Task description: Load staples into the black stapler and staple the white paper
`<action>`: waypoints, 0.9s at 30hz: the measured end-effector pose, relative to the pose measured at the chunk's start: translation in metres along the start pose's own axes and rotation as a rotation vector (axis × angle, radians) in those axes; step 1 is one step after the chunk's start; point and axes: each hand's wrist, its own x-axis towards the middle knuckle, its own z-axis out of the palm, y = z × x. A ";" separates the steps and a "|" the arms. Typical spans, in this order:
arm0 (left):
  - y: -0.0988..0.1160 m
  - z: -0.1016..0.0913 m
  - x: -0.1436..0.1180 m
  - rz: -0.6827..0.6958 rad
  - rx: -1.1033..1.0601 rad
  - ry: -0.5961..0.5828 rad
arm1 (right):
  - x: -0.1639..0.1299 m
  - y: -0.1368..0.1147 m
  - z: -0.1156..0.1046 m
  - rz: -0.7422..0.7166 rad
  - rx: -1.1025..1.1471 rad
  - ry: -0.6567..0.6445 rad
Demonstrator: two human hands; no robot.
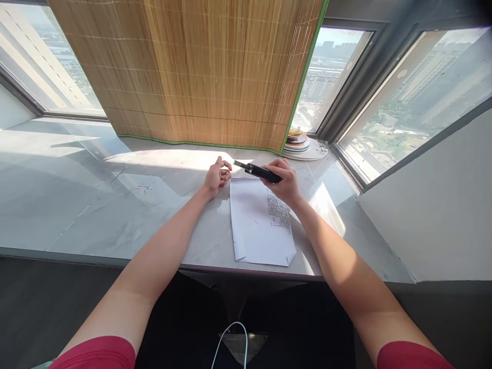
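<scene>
My right hand [283,179] is wrapped round a black stapler [263,173], held above the far end of a white sheet of paper [253,210]. Its narrow metal end points left, toward my left hand [218,178]. The fingers of my left hand are curled in just short of that metal end; whatever they hold, if anything, is too small to make out. Thin dark marks that look like rows of staples [279,209] cover the right part of the paper. A single small dark piece [256,222] lies near its middle. Both near corners of the paper are folded.
A pale stone counter [165,225] bears small scattered bits [145,189] at left. Behind it hangs a bamboo blind [200,77]. Stacked plates [298,146] stand at the back right by the windows. A white cable [246,341] loops below the counter's front edge.
</scene>
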 end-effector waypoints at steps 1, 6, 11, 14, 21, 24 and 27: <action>0.000 0.002 -0.001 -0.065 -0.004 -0.062 | 0.000 -0.003 0.002 -0.024 -0.062 0.037; 0.004 0.006 -0.001 -0.264 -0.070 -0.184 | -0.004 -0.009 0.010 -0.173 -0.268 -0.114; 0.006 0.004 -0.002 -0.285 -0.078 -0.162 | -0.004 -0.010 0.010 -0.234 -0.294 -0.238; 0.005 0.001 -0.001 -0.264 -0.132 -0.176 | -0.002 -0.011 0.009 -0.206 -0.288 -0.234; 0.004 -0.006 0.004 -0.084 -0.222 -0.034 | 0.001 -0.012 -0.001 0.050 0.029 -0.037; 0.002 -0.006 0.005 -0.019 -0.172 -0.010 | 0.000 -0.009 -0.008 0.101 0.254 -0.271; -0.001 -0.004 0.005 0.043 -0.126 -0.074 | -0.001 -0.006 -0.008 0.080 0.336 -0.495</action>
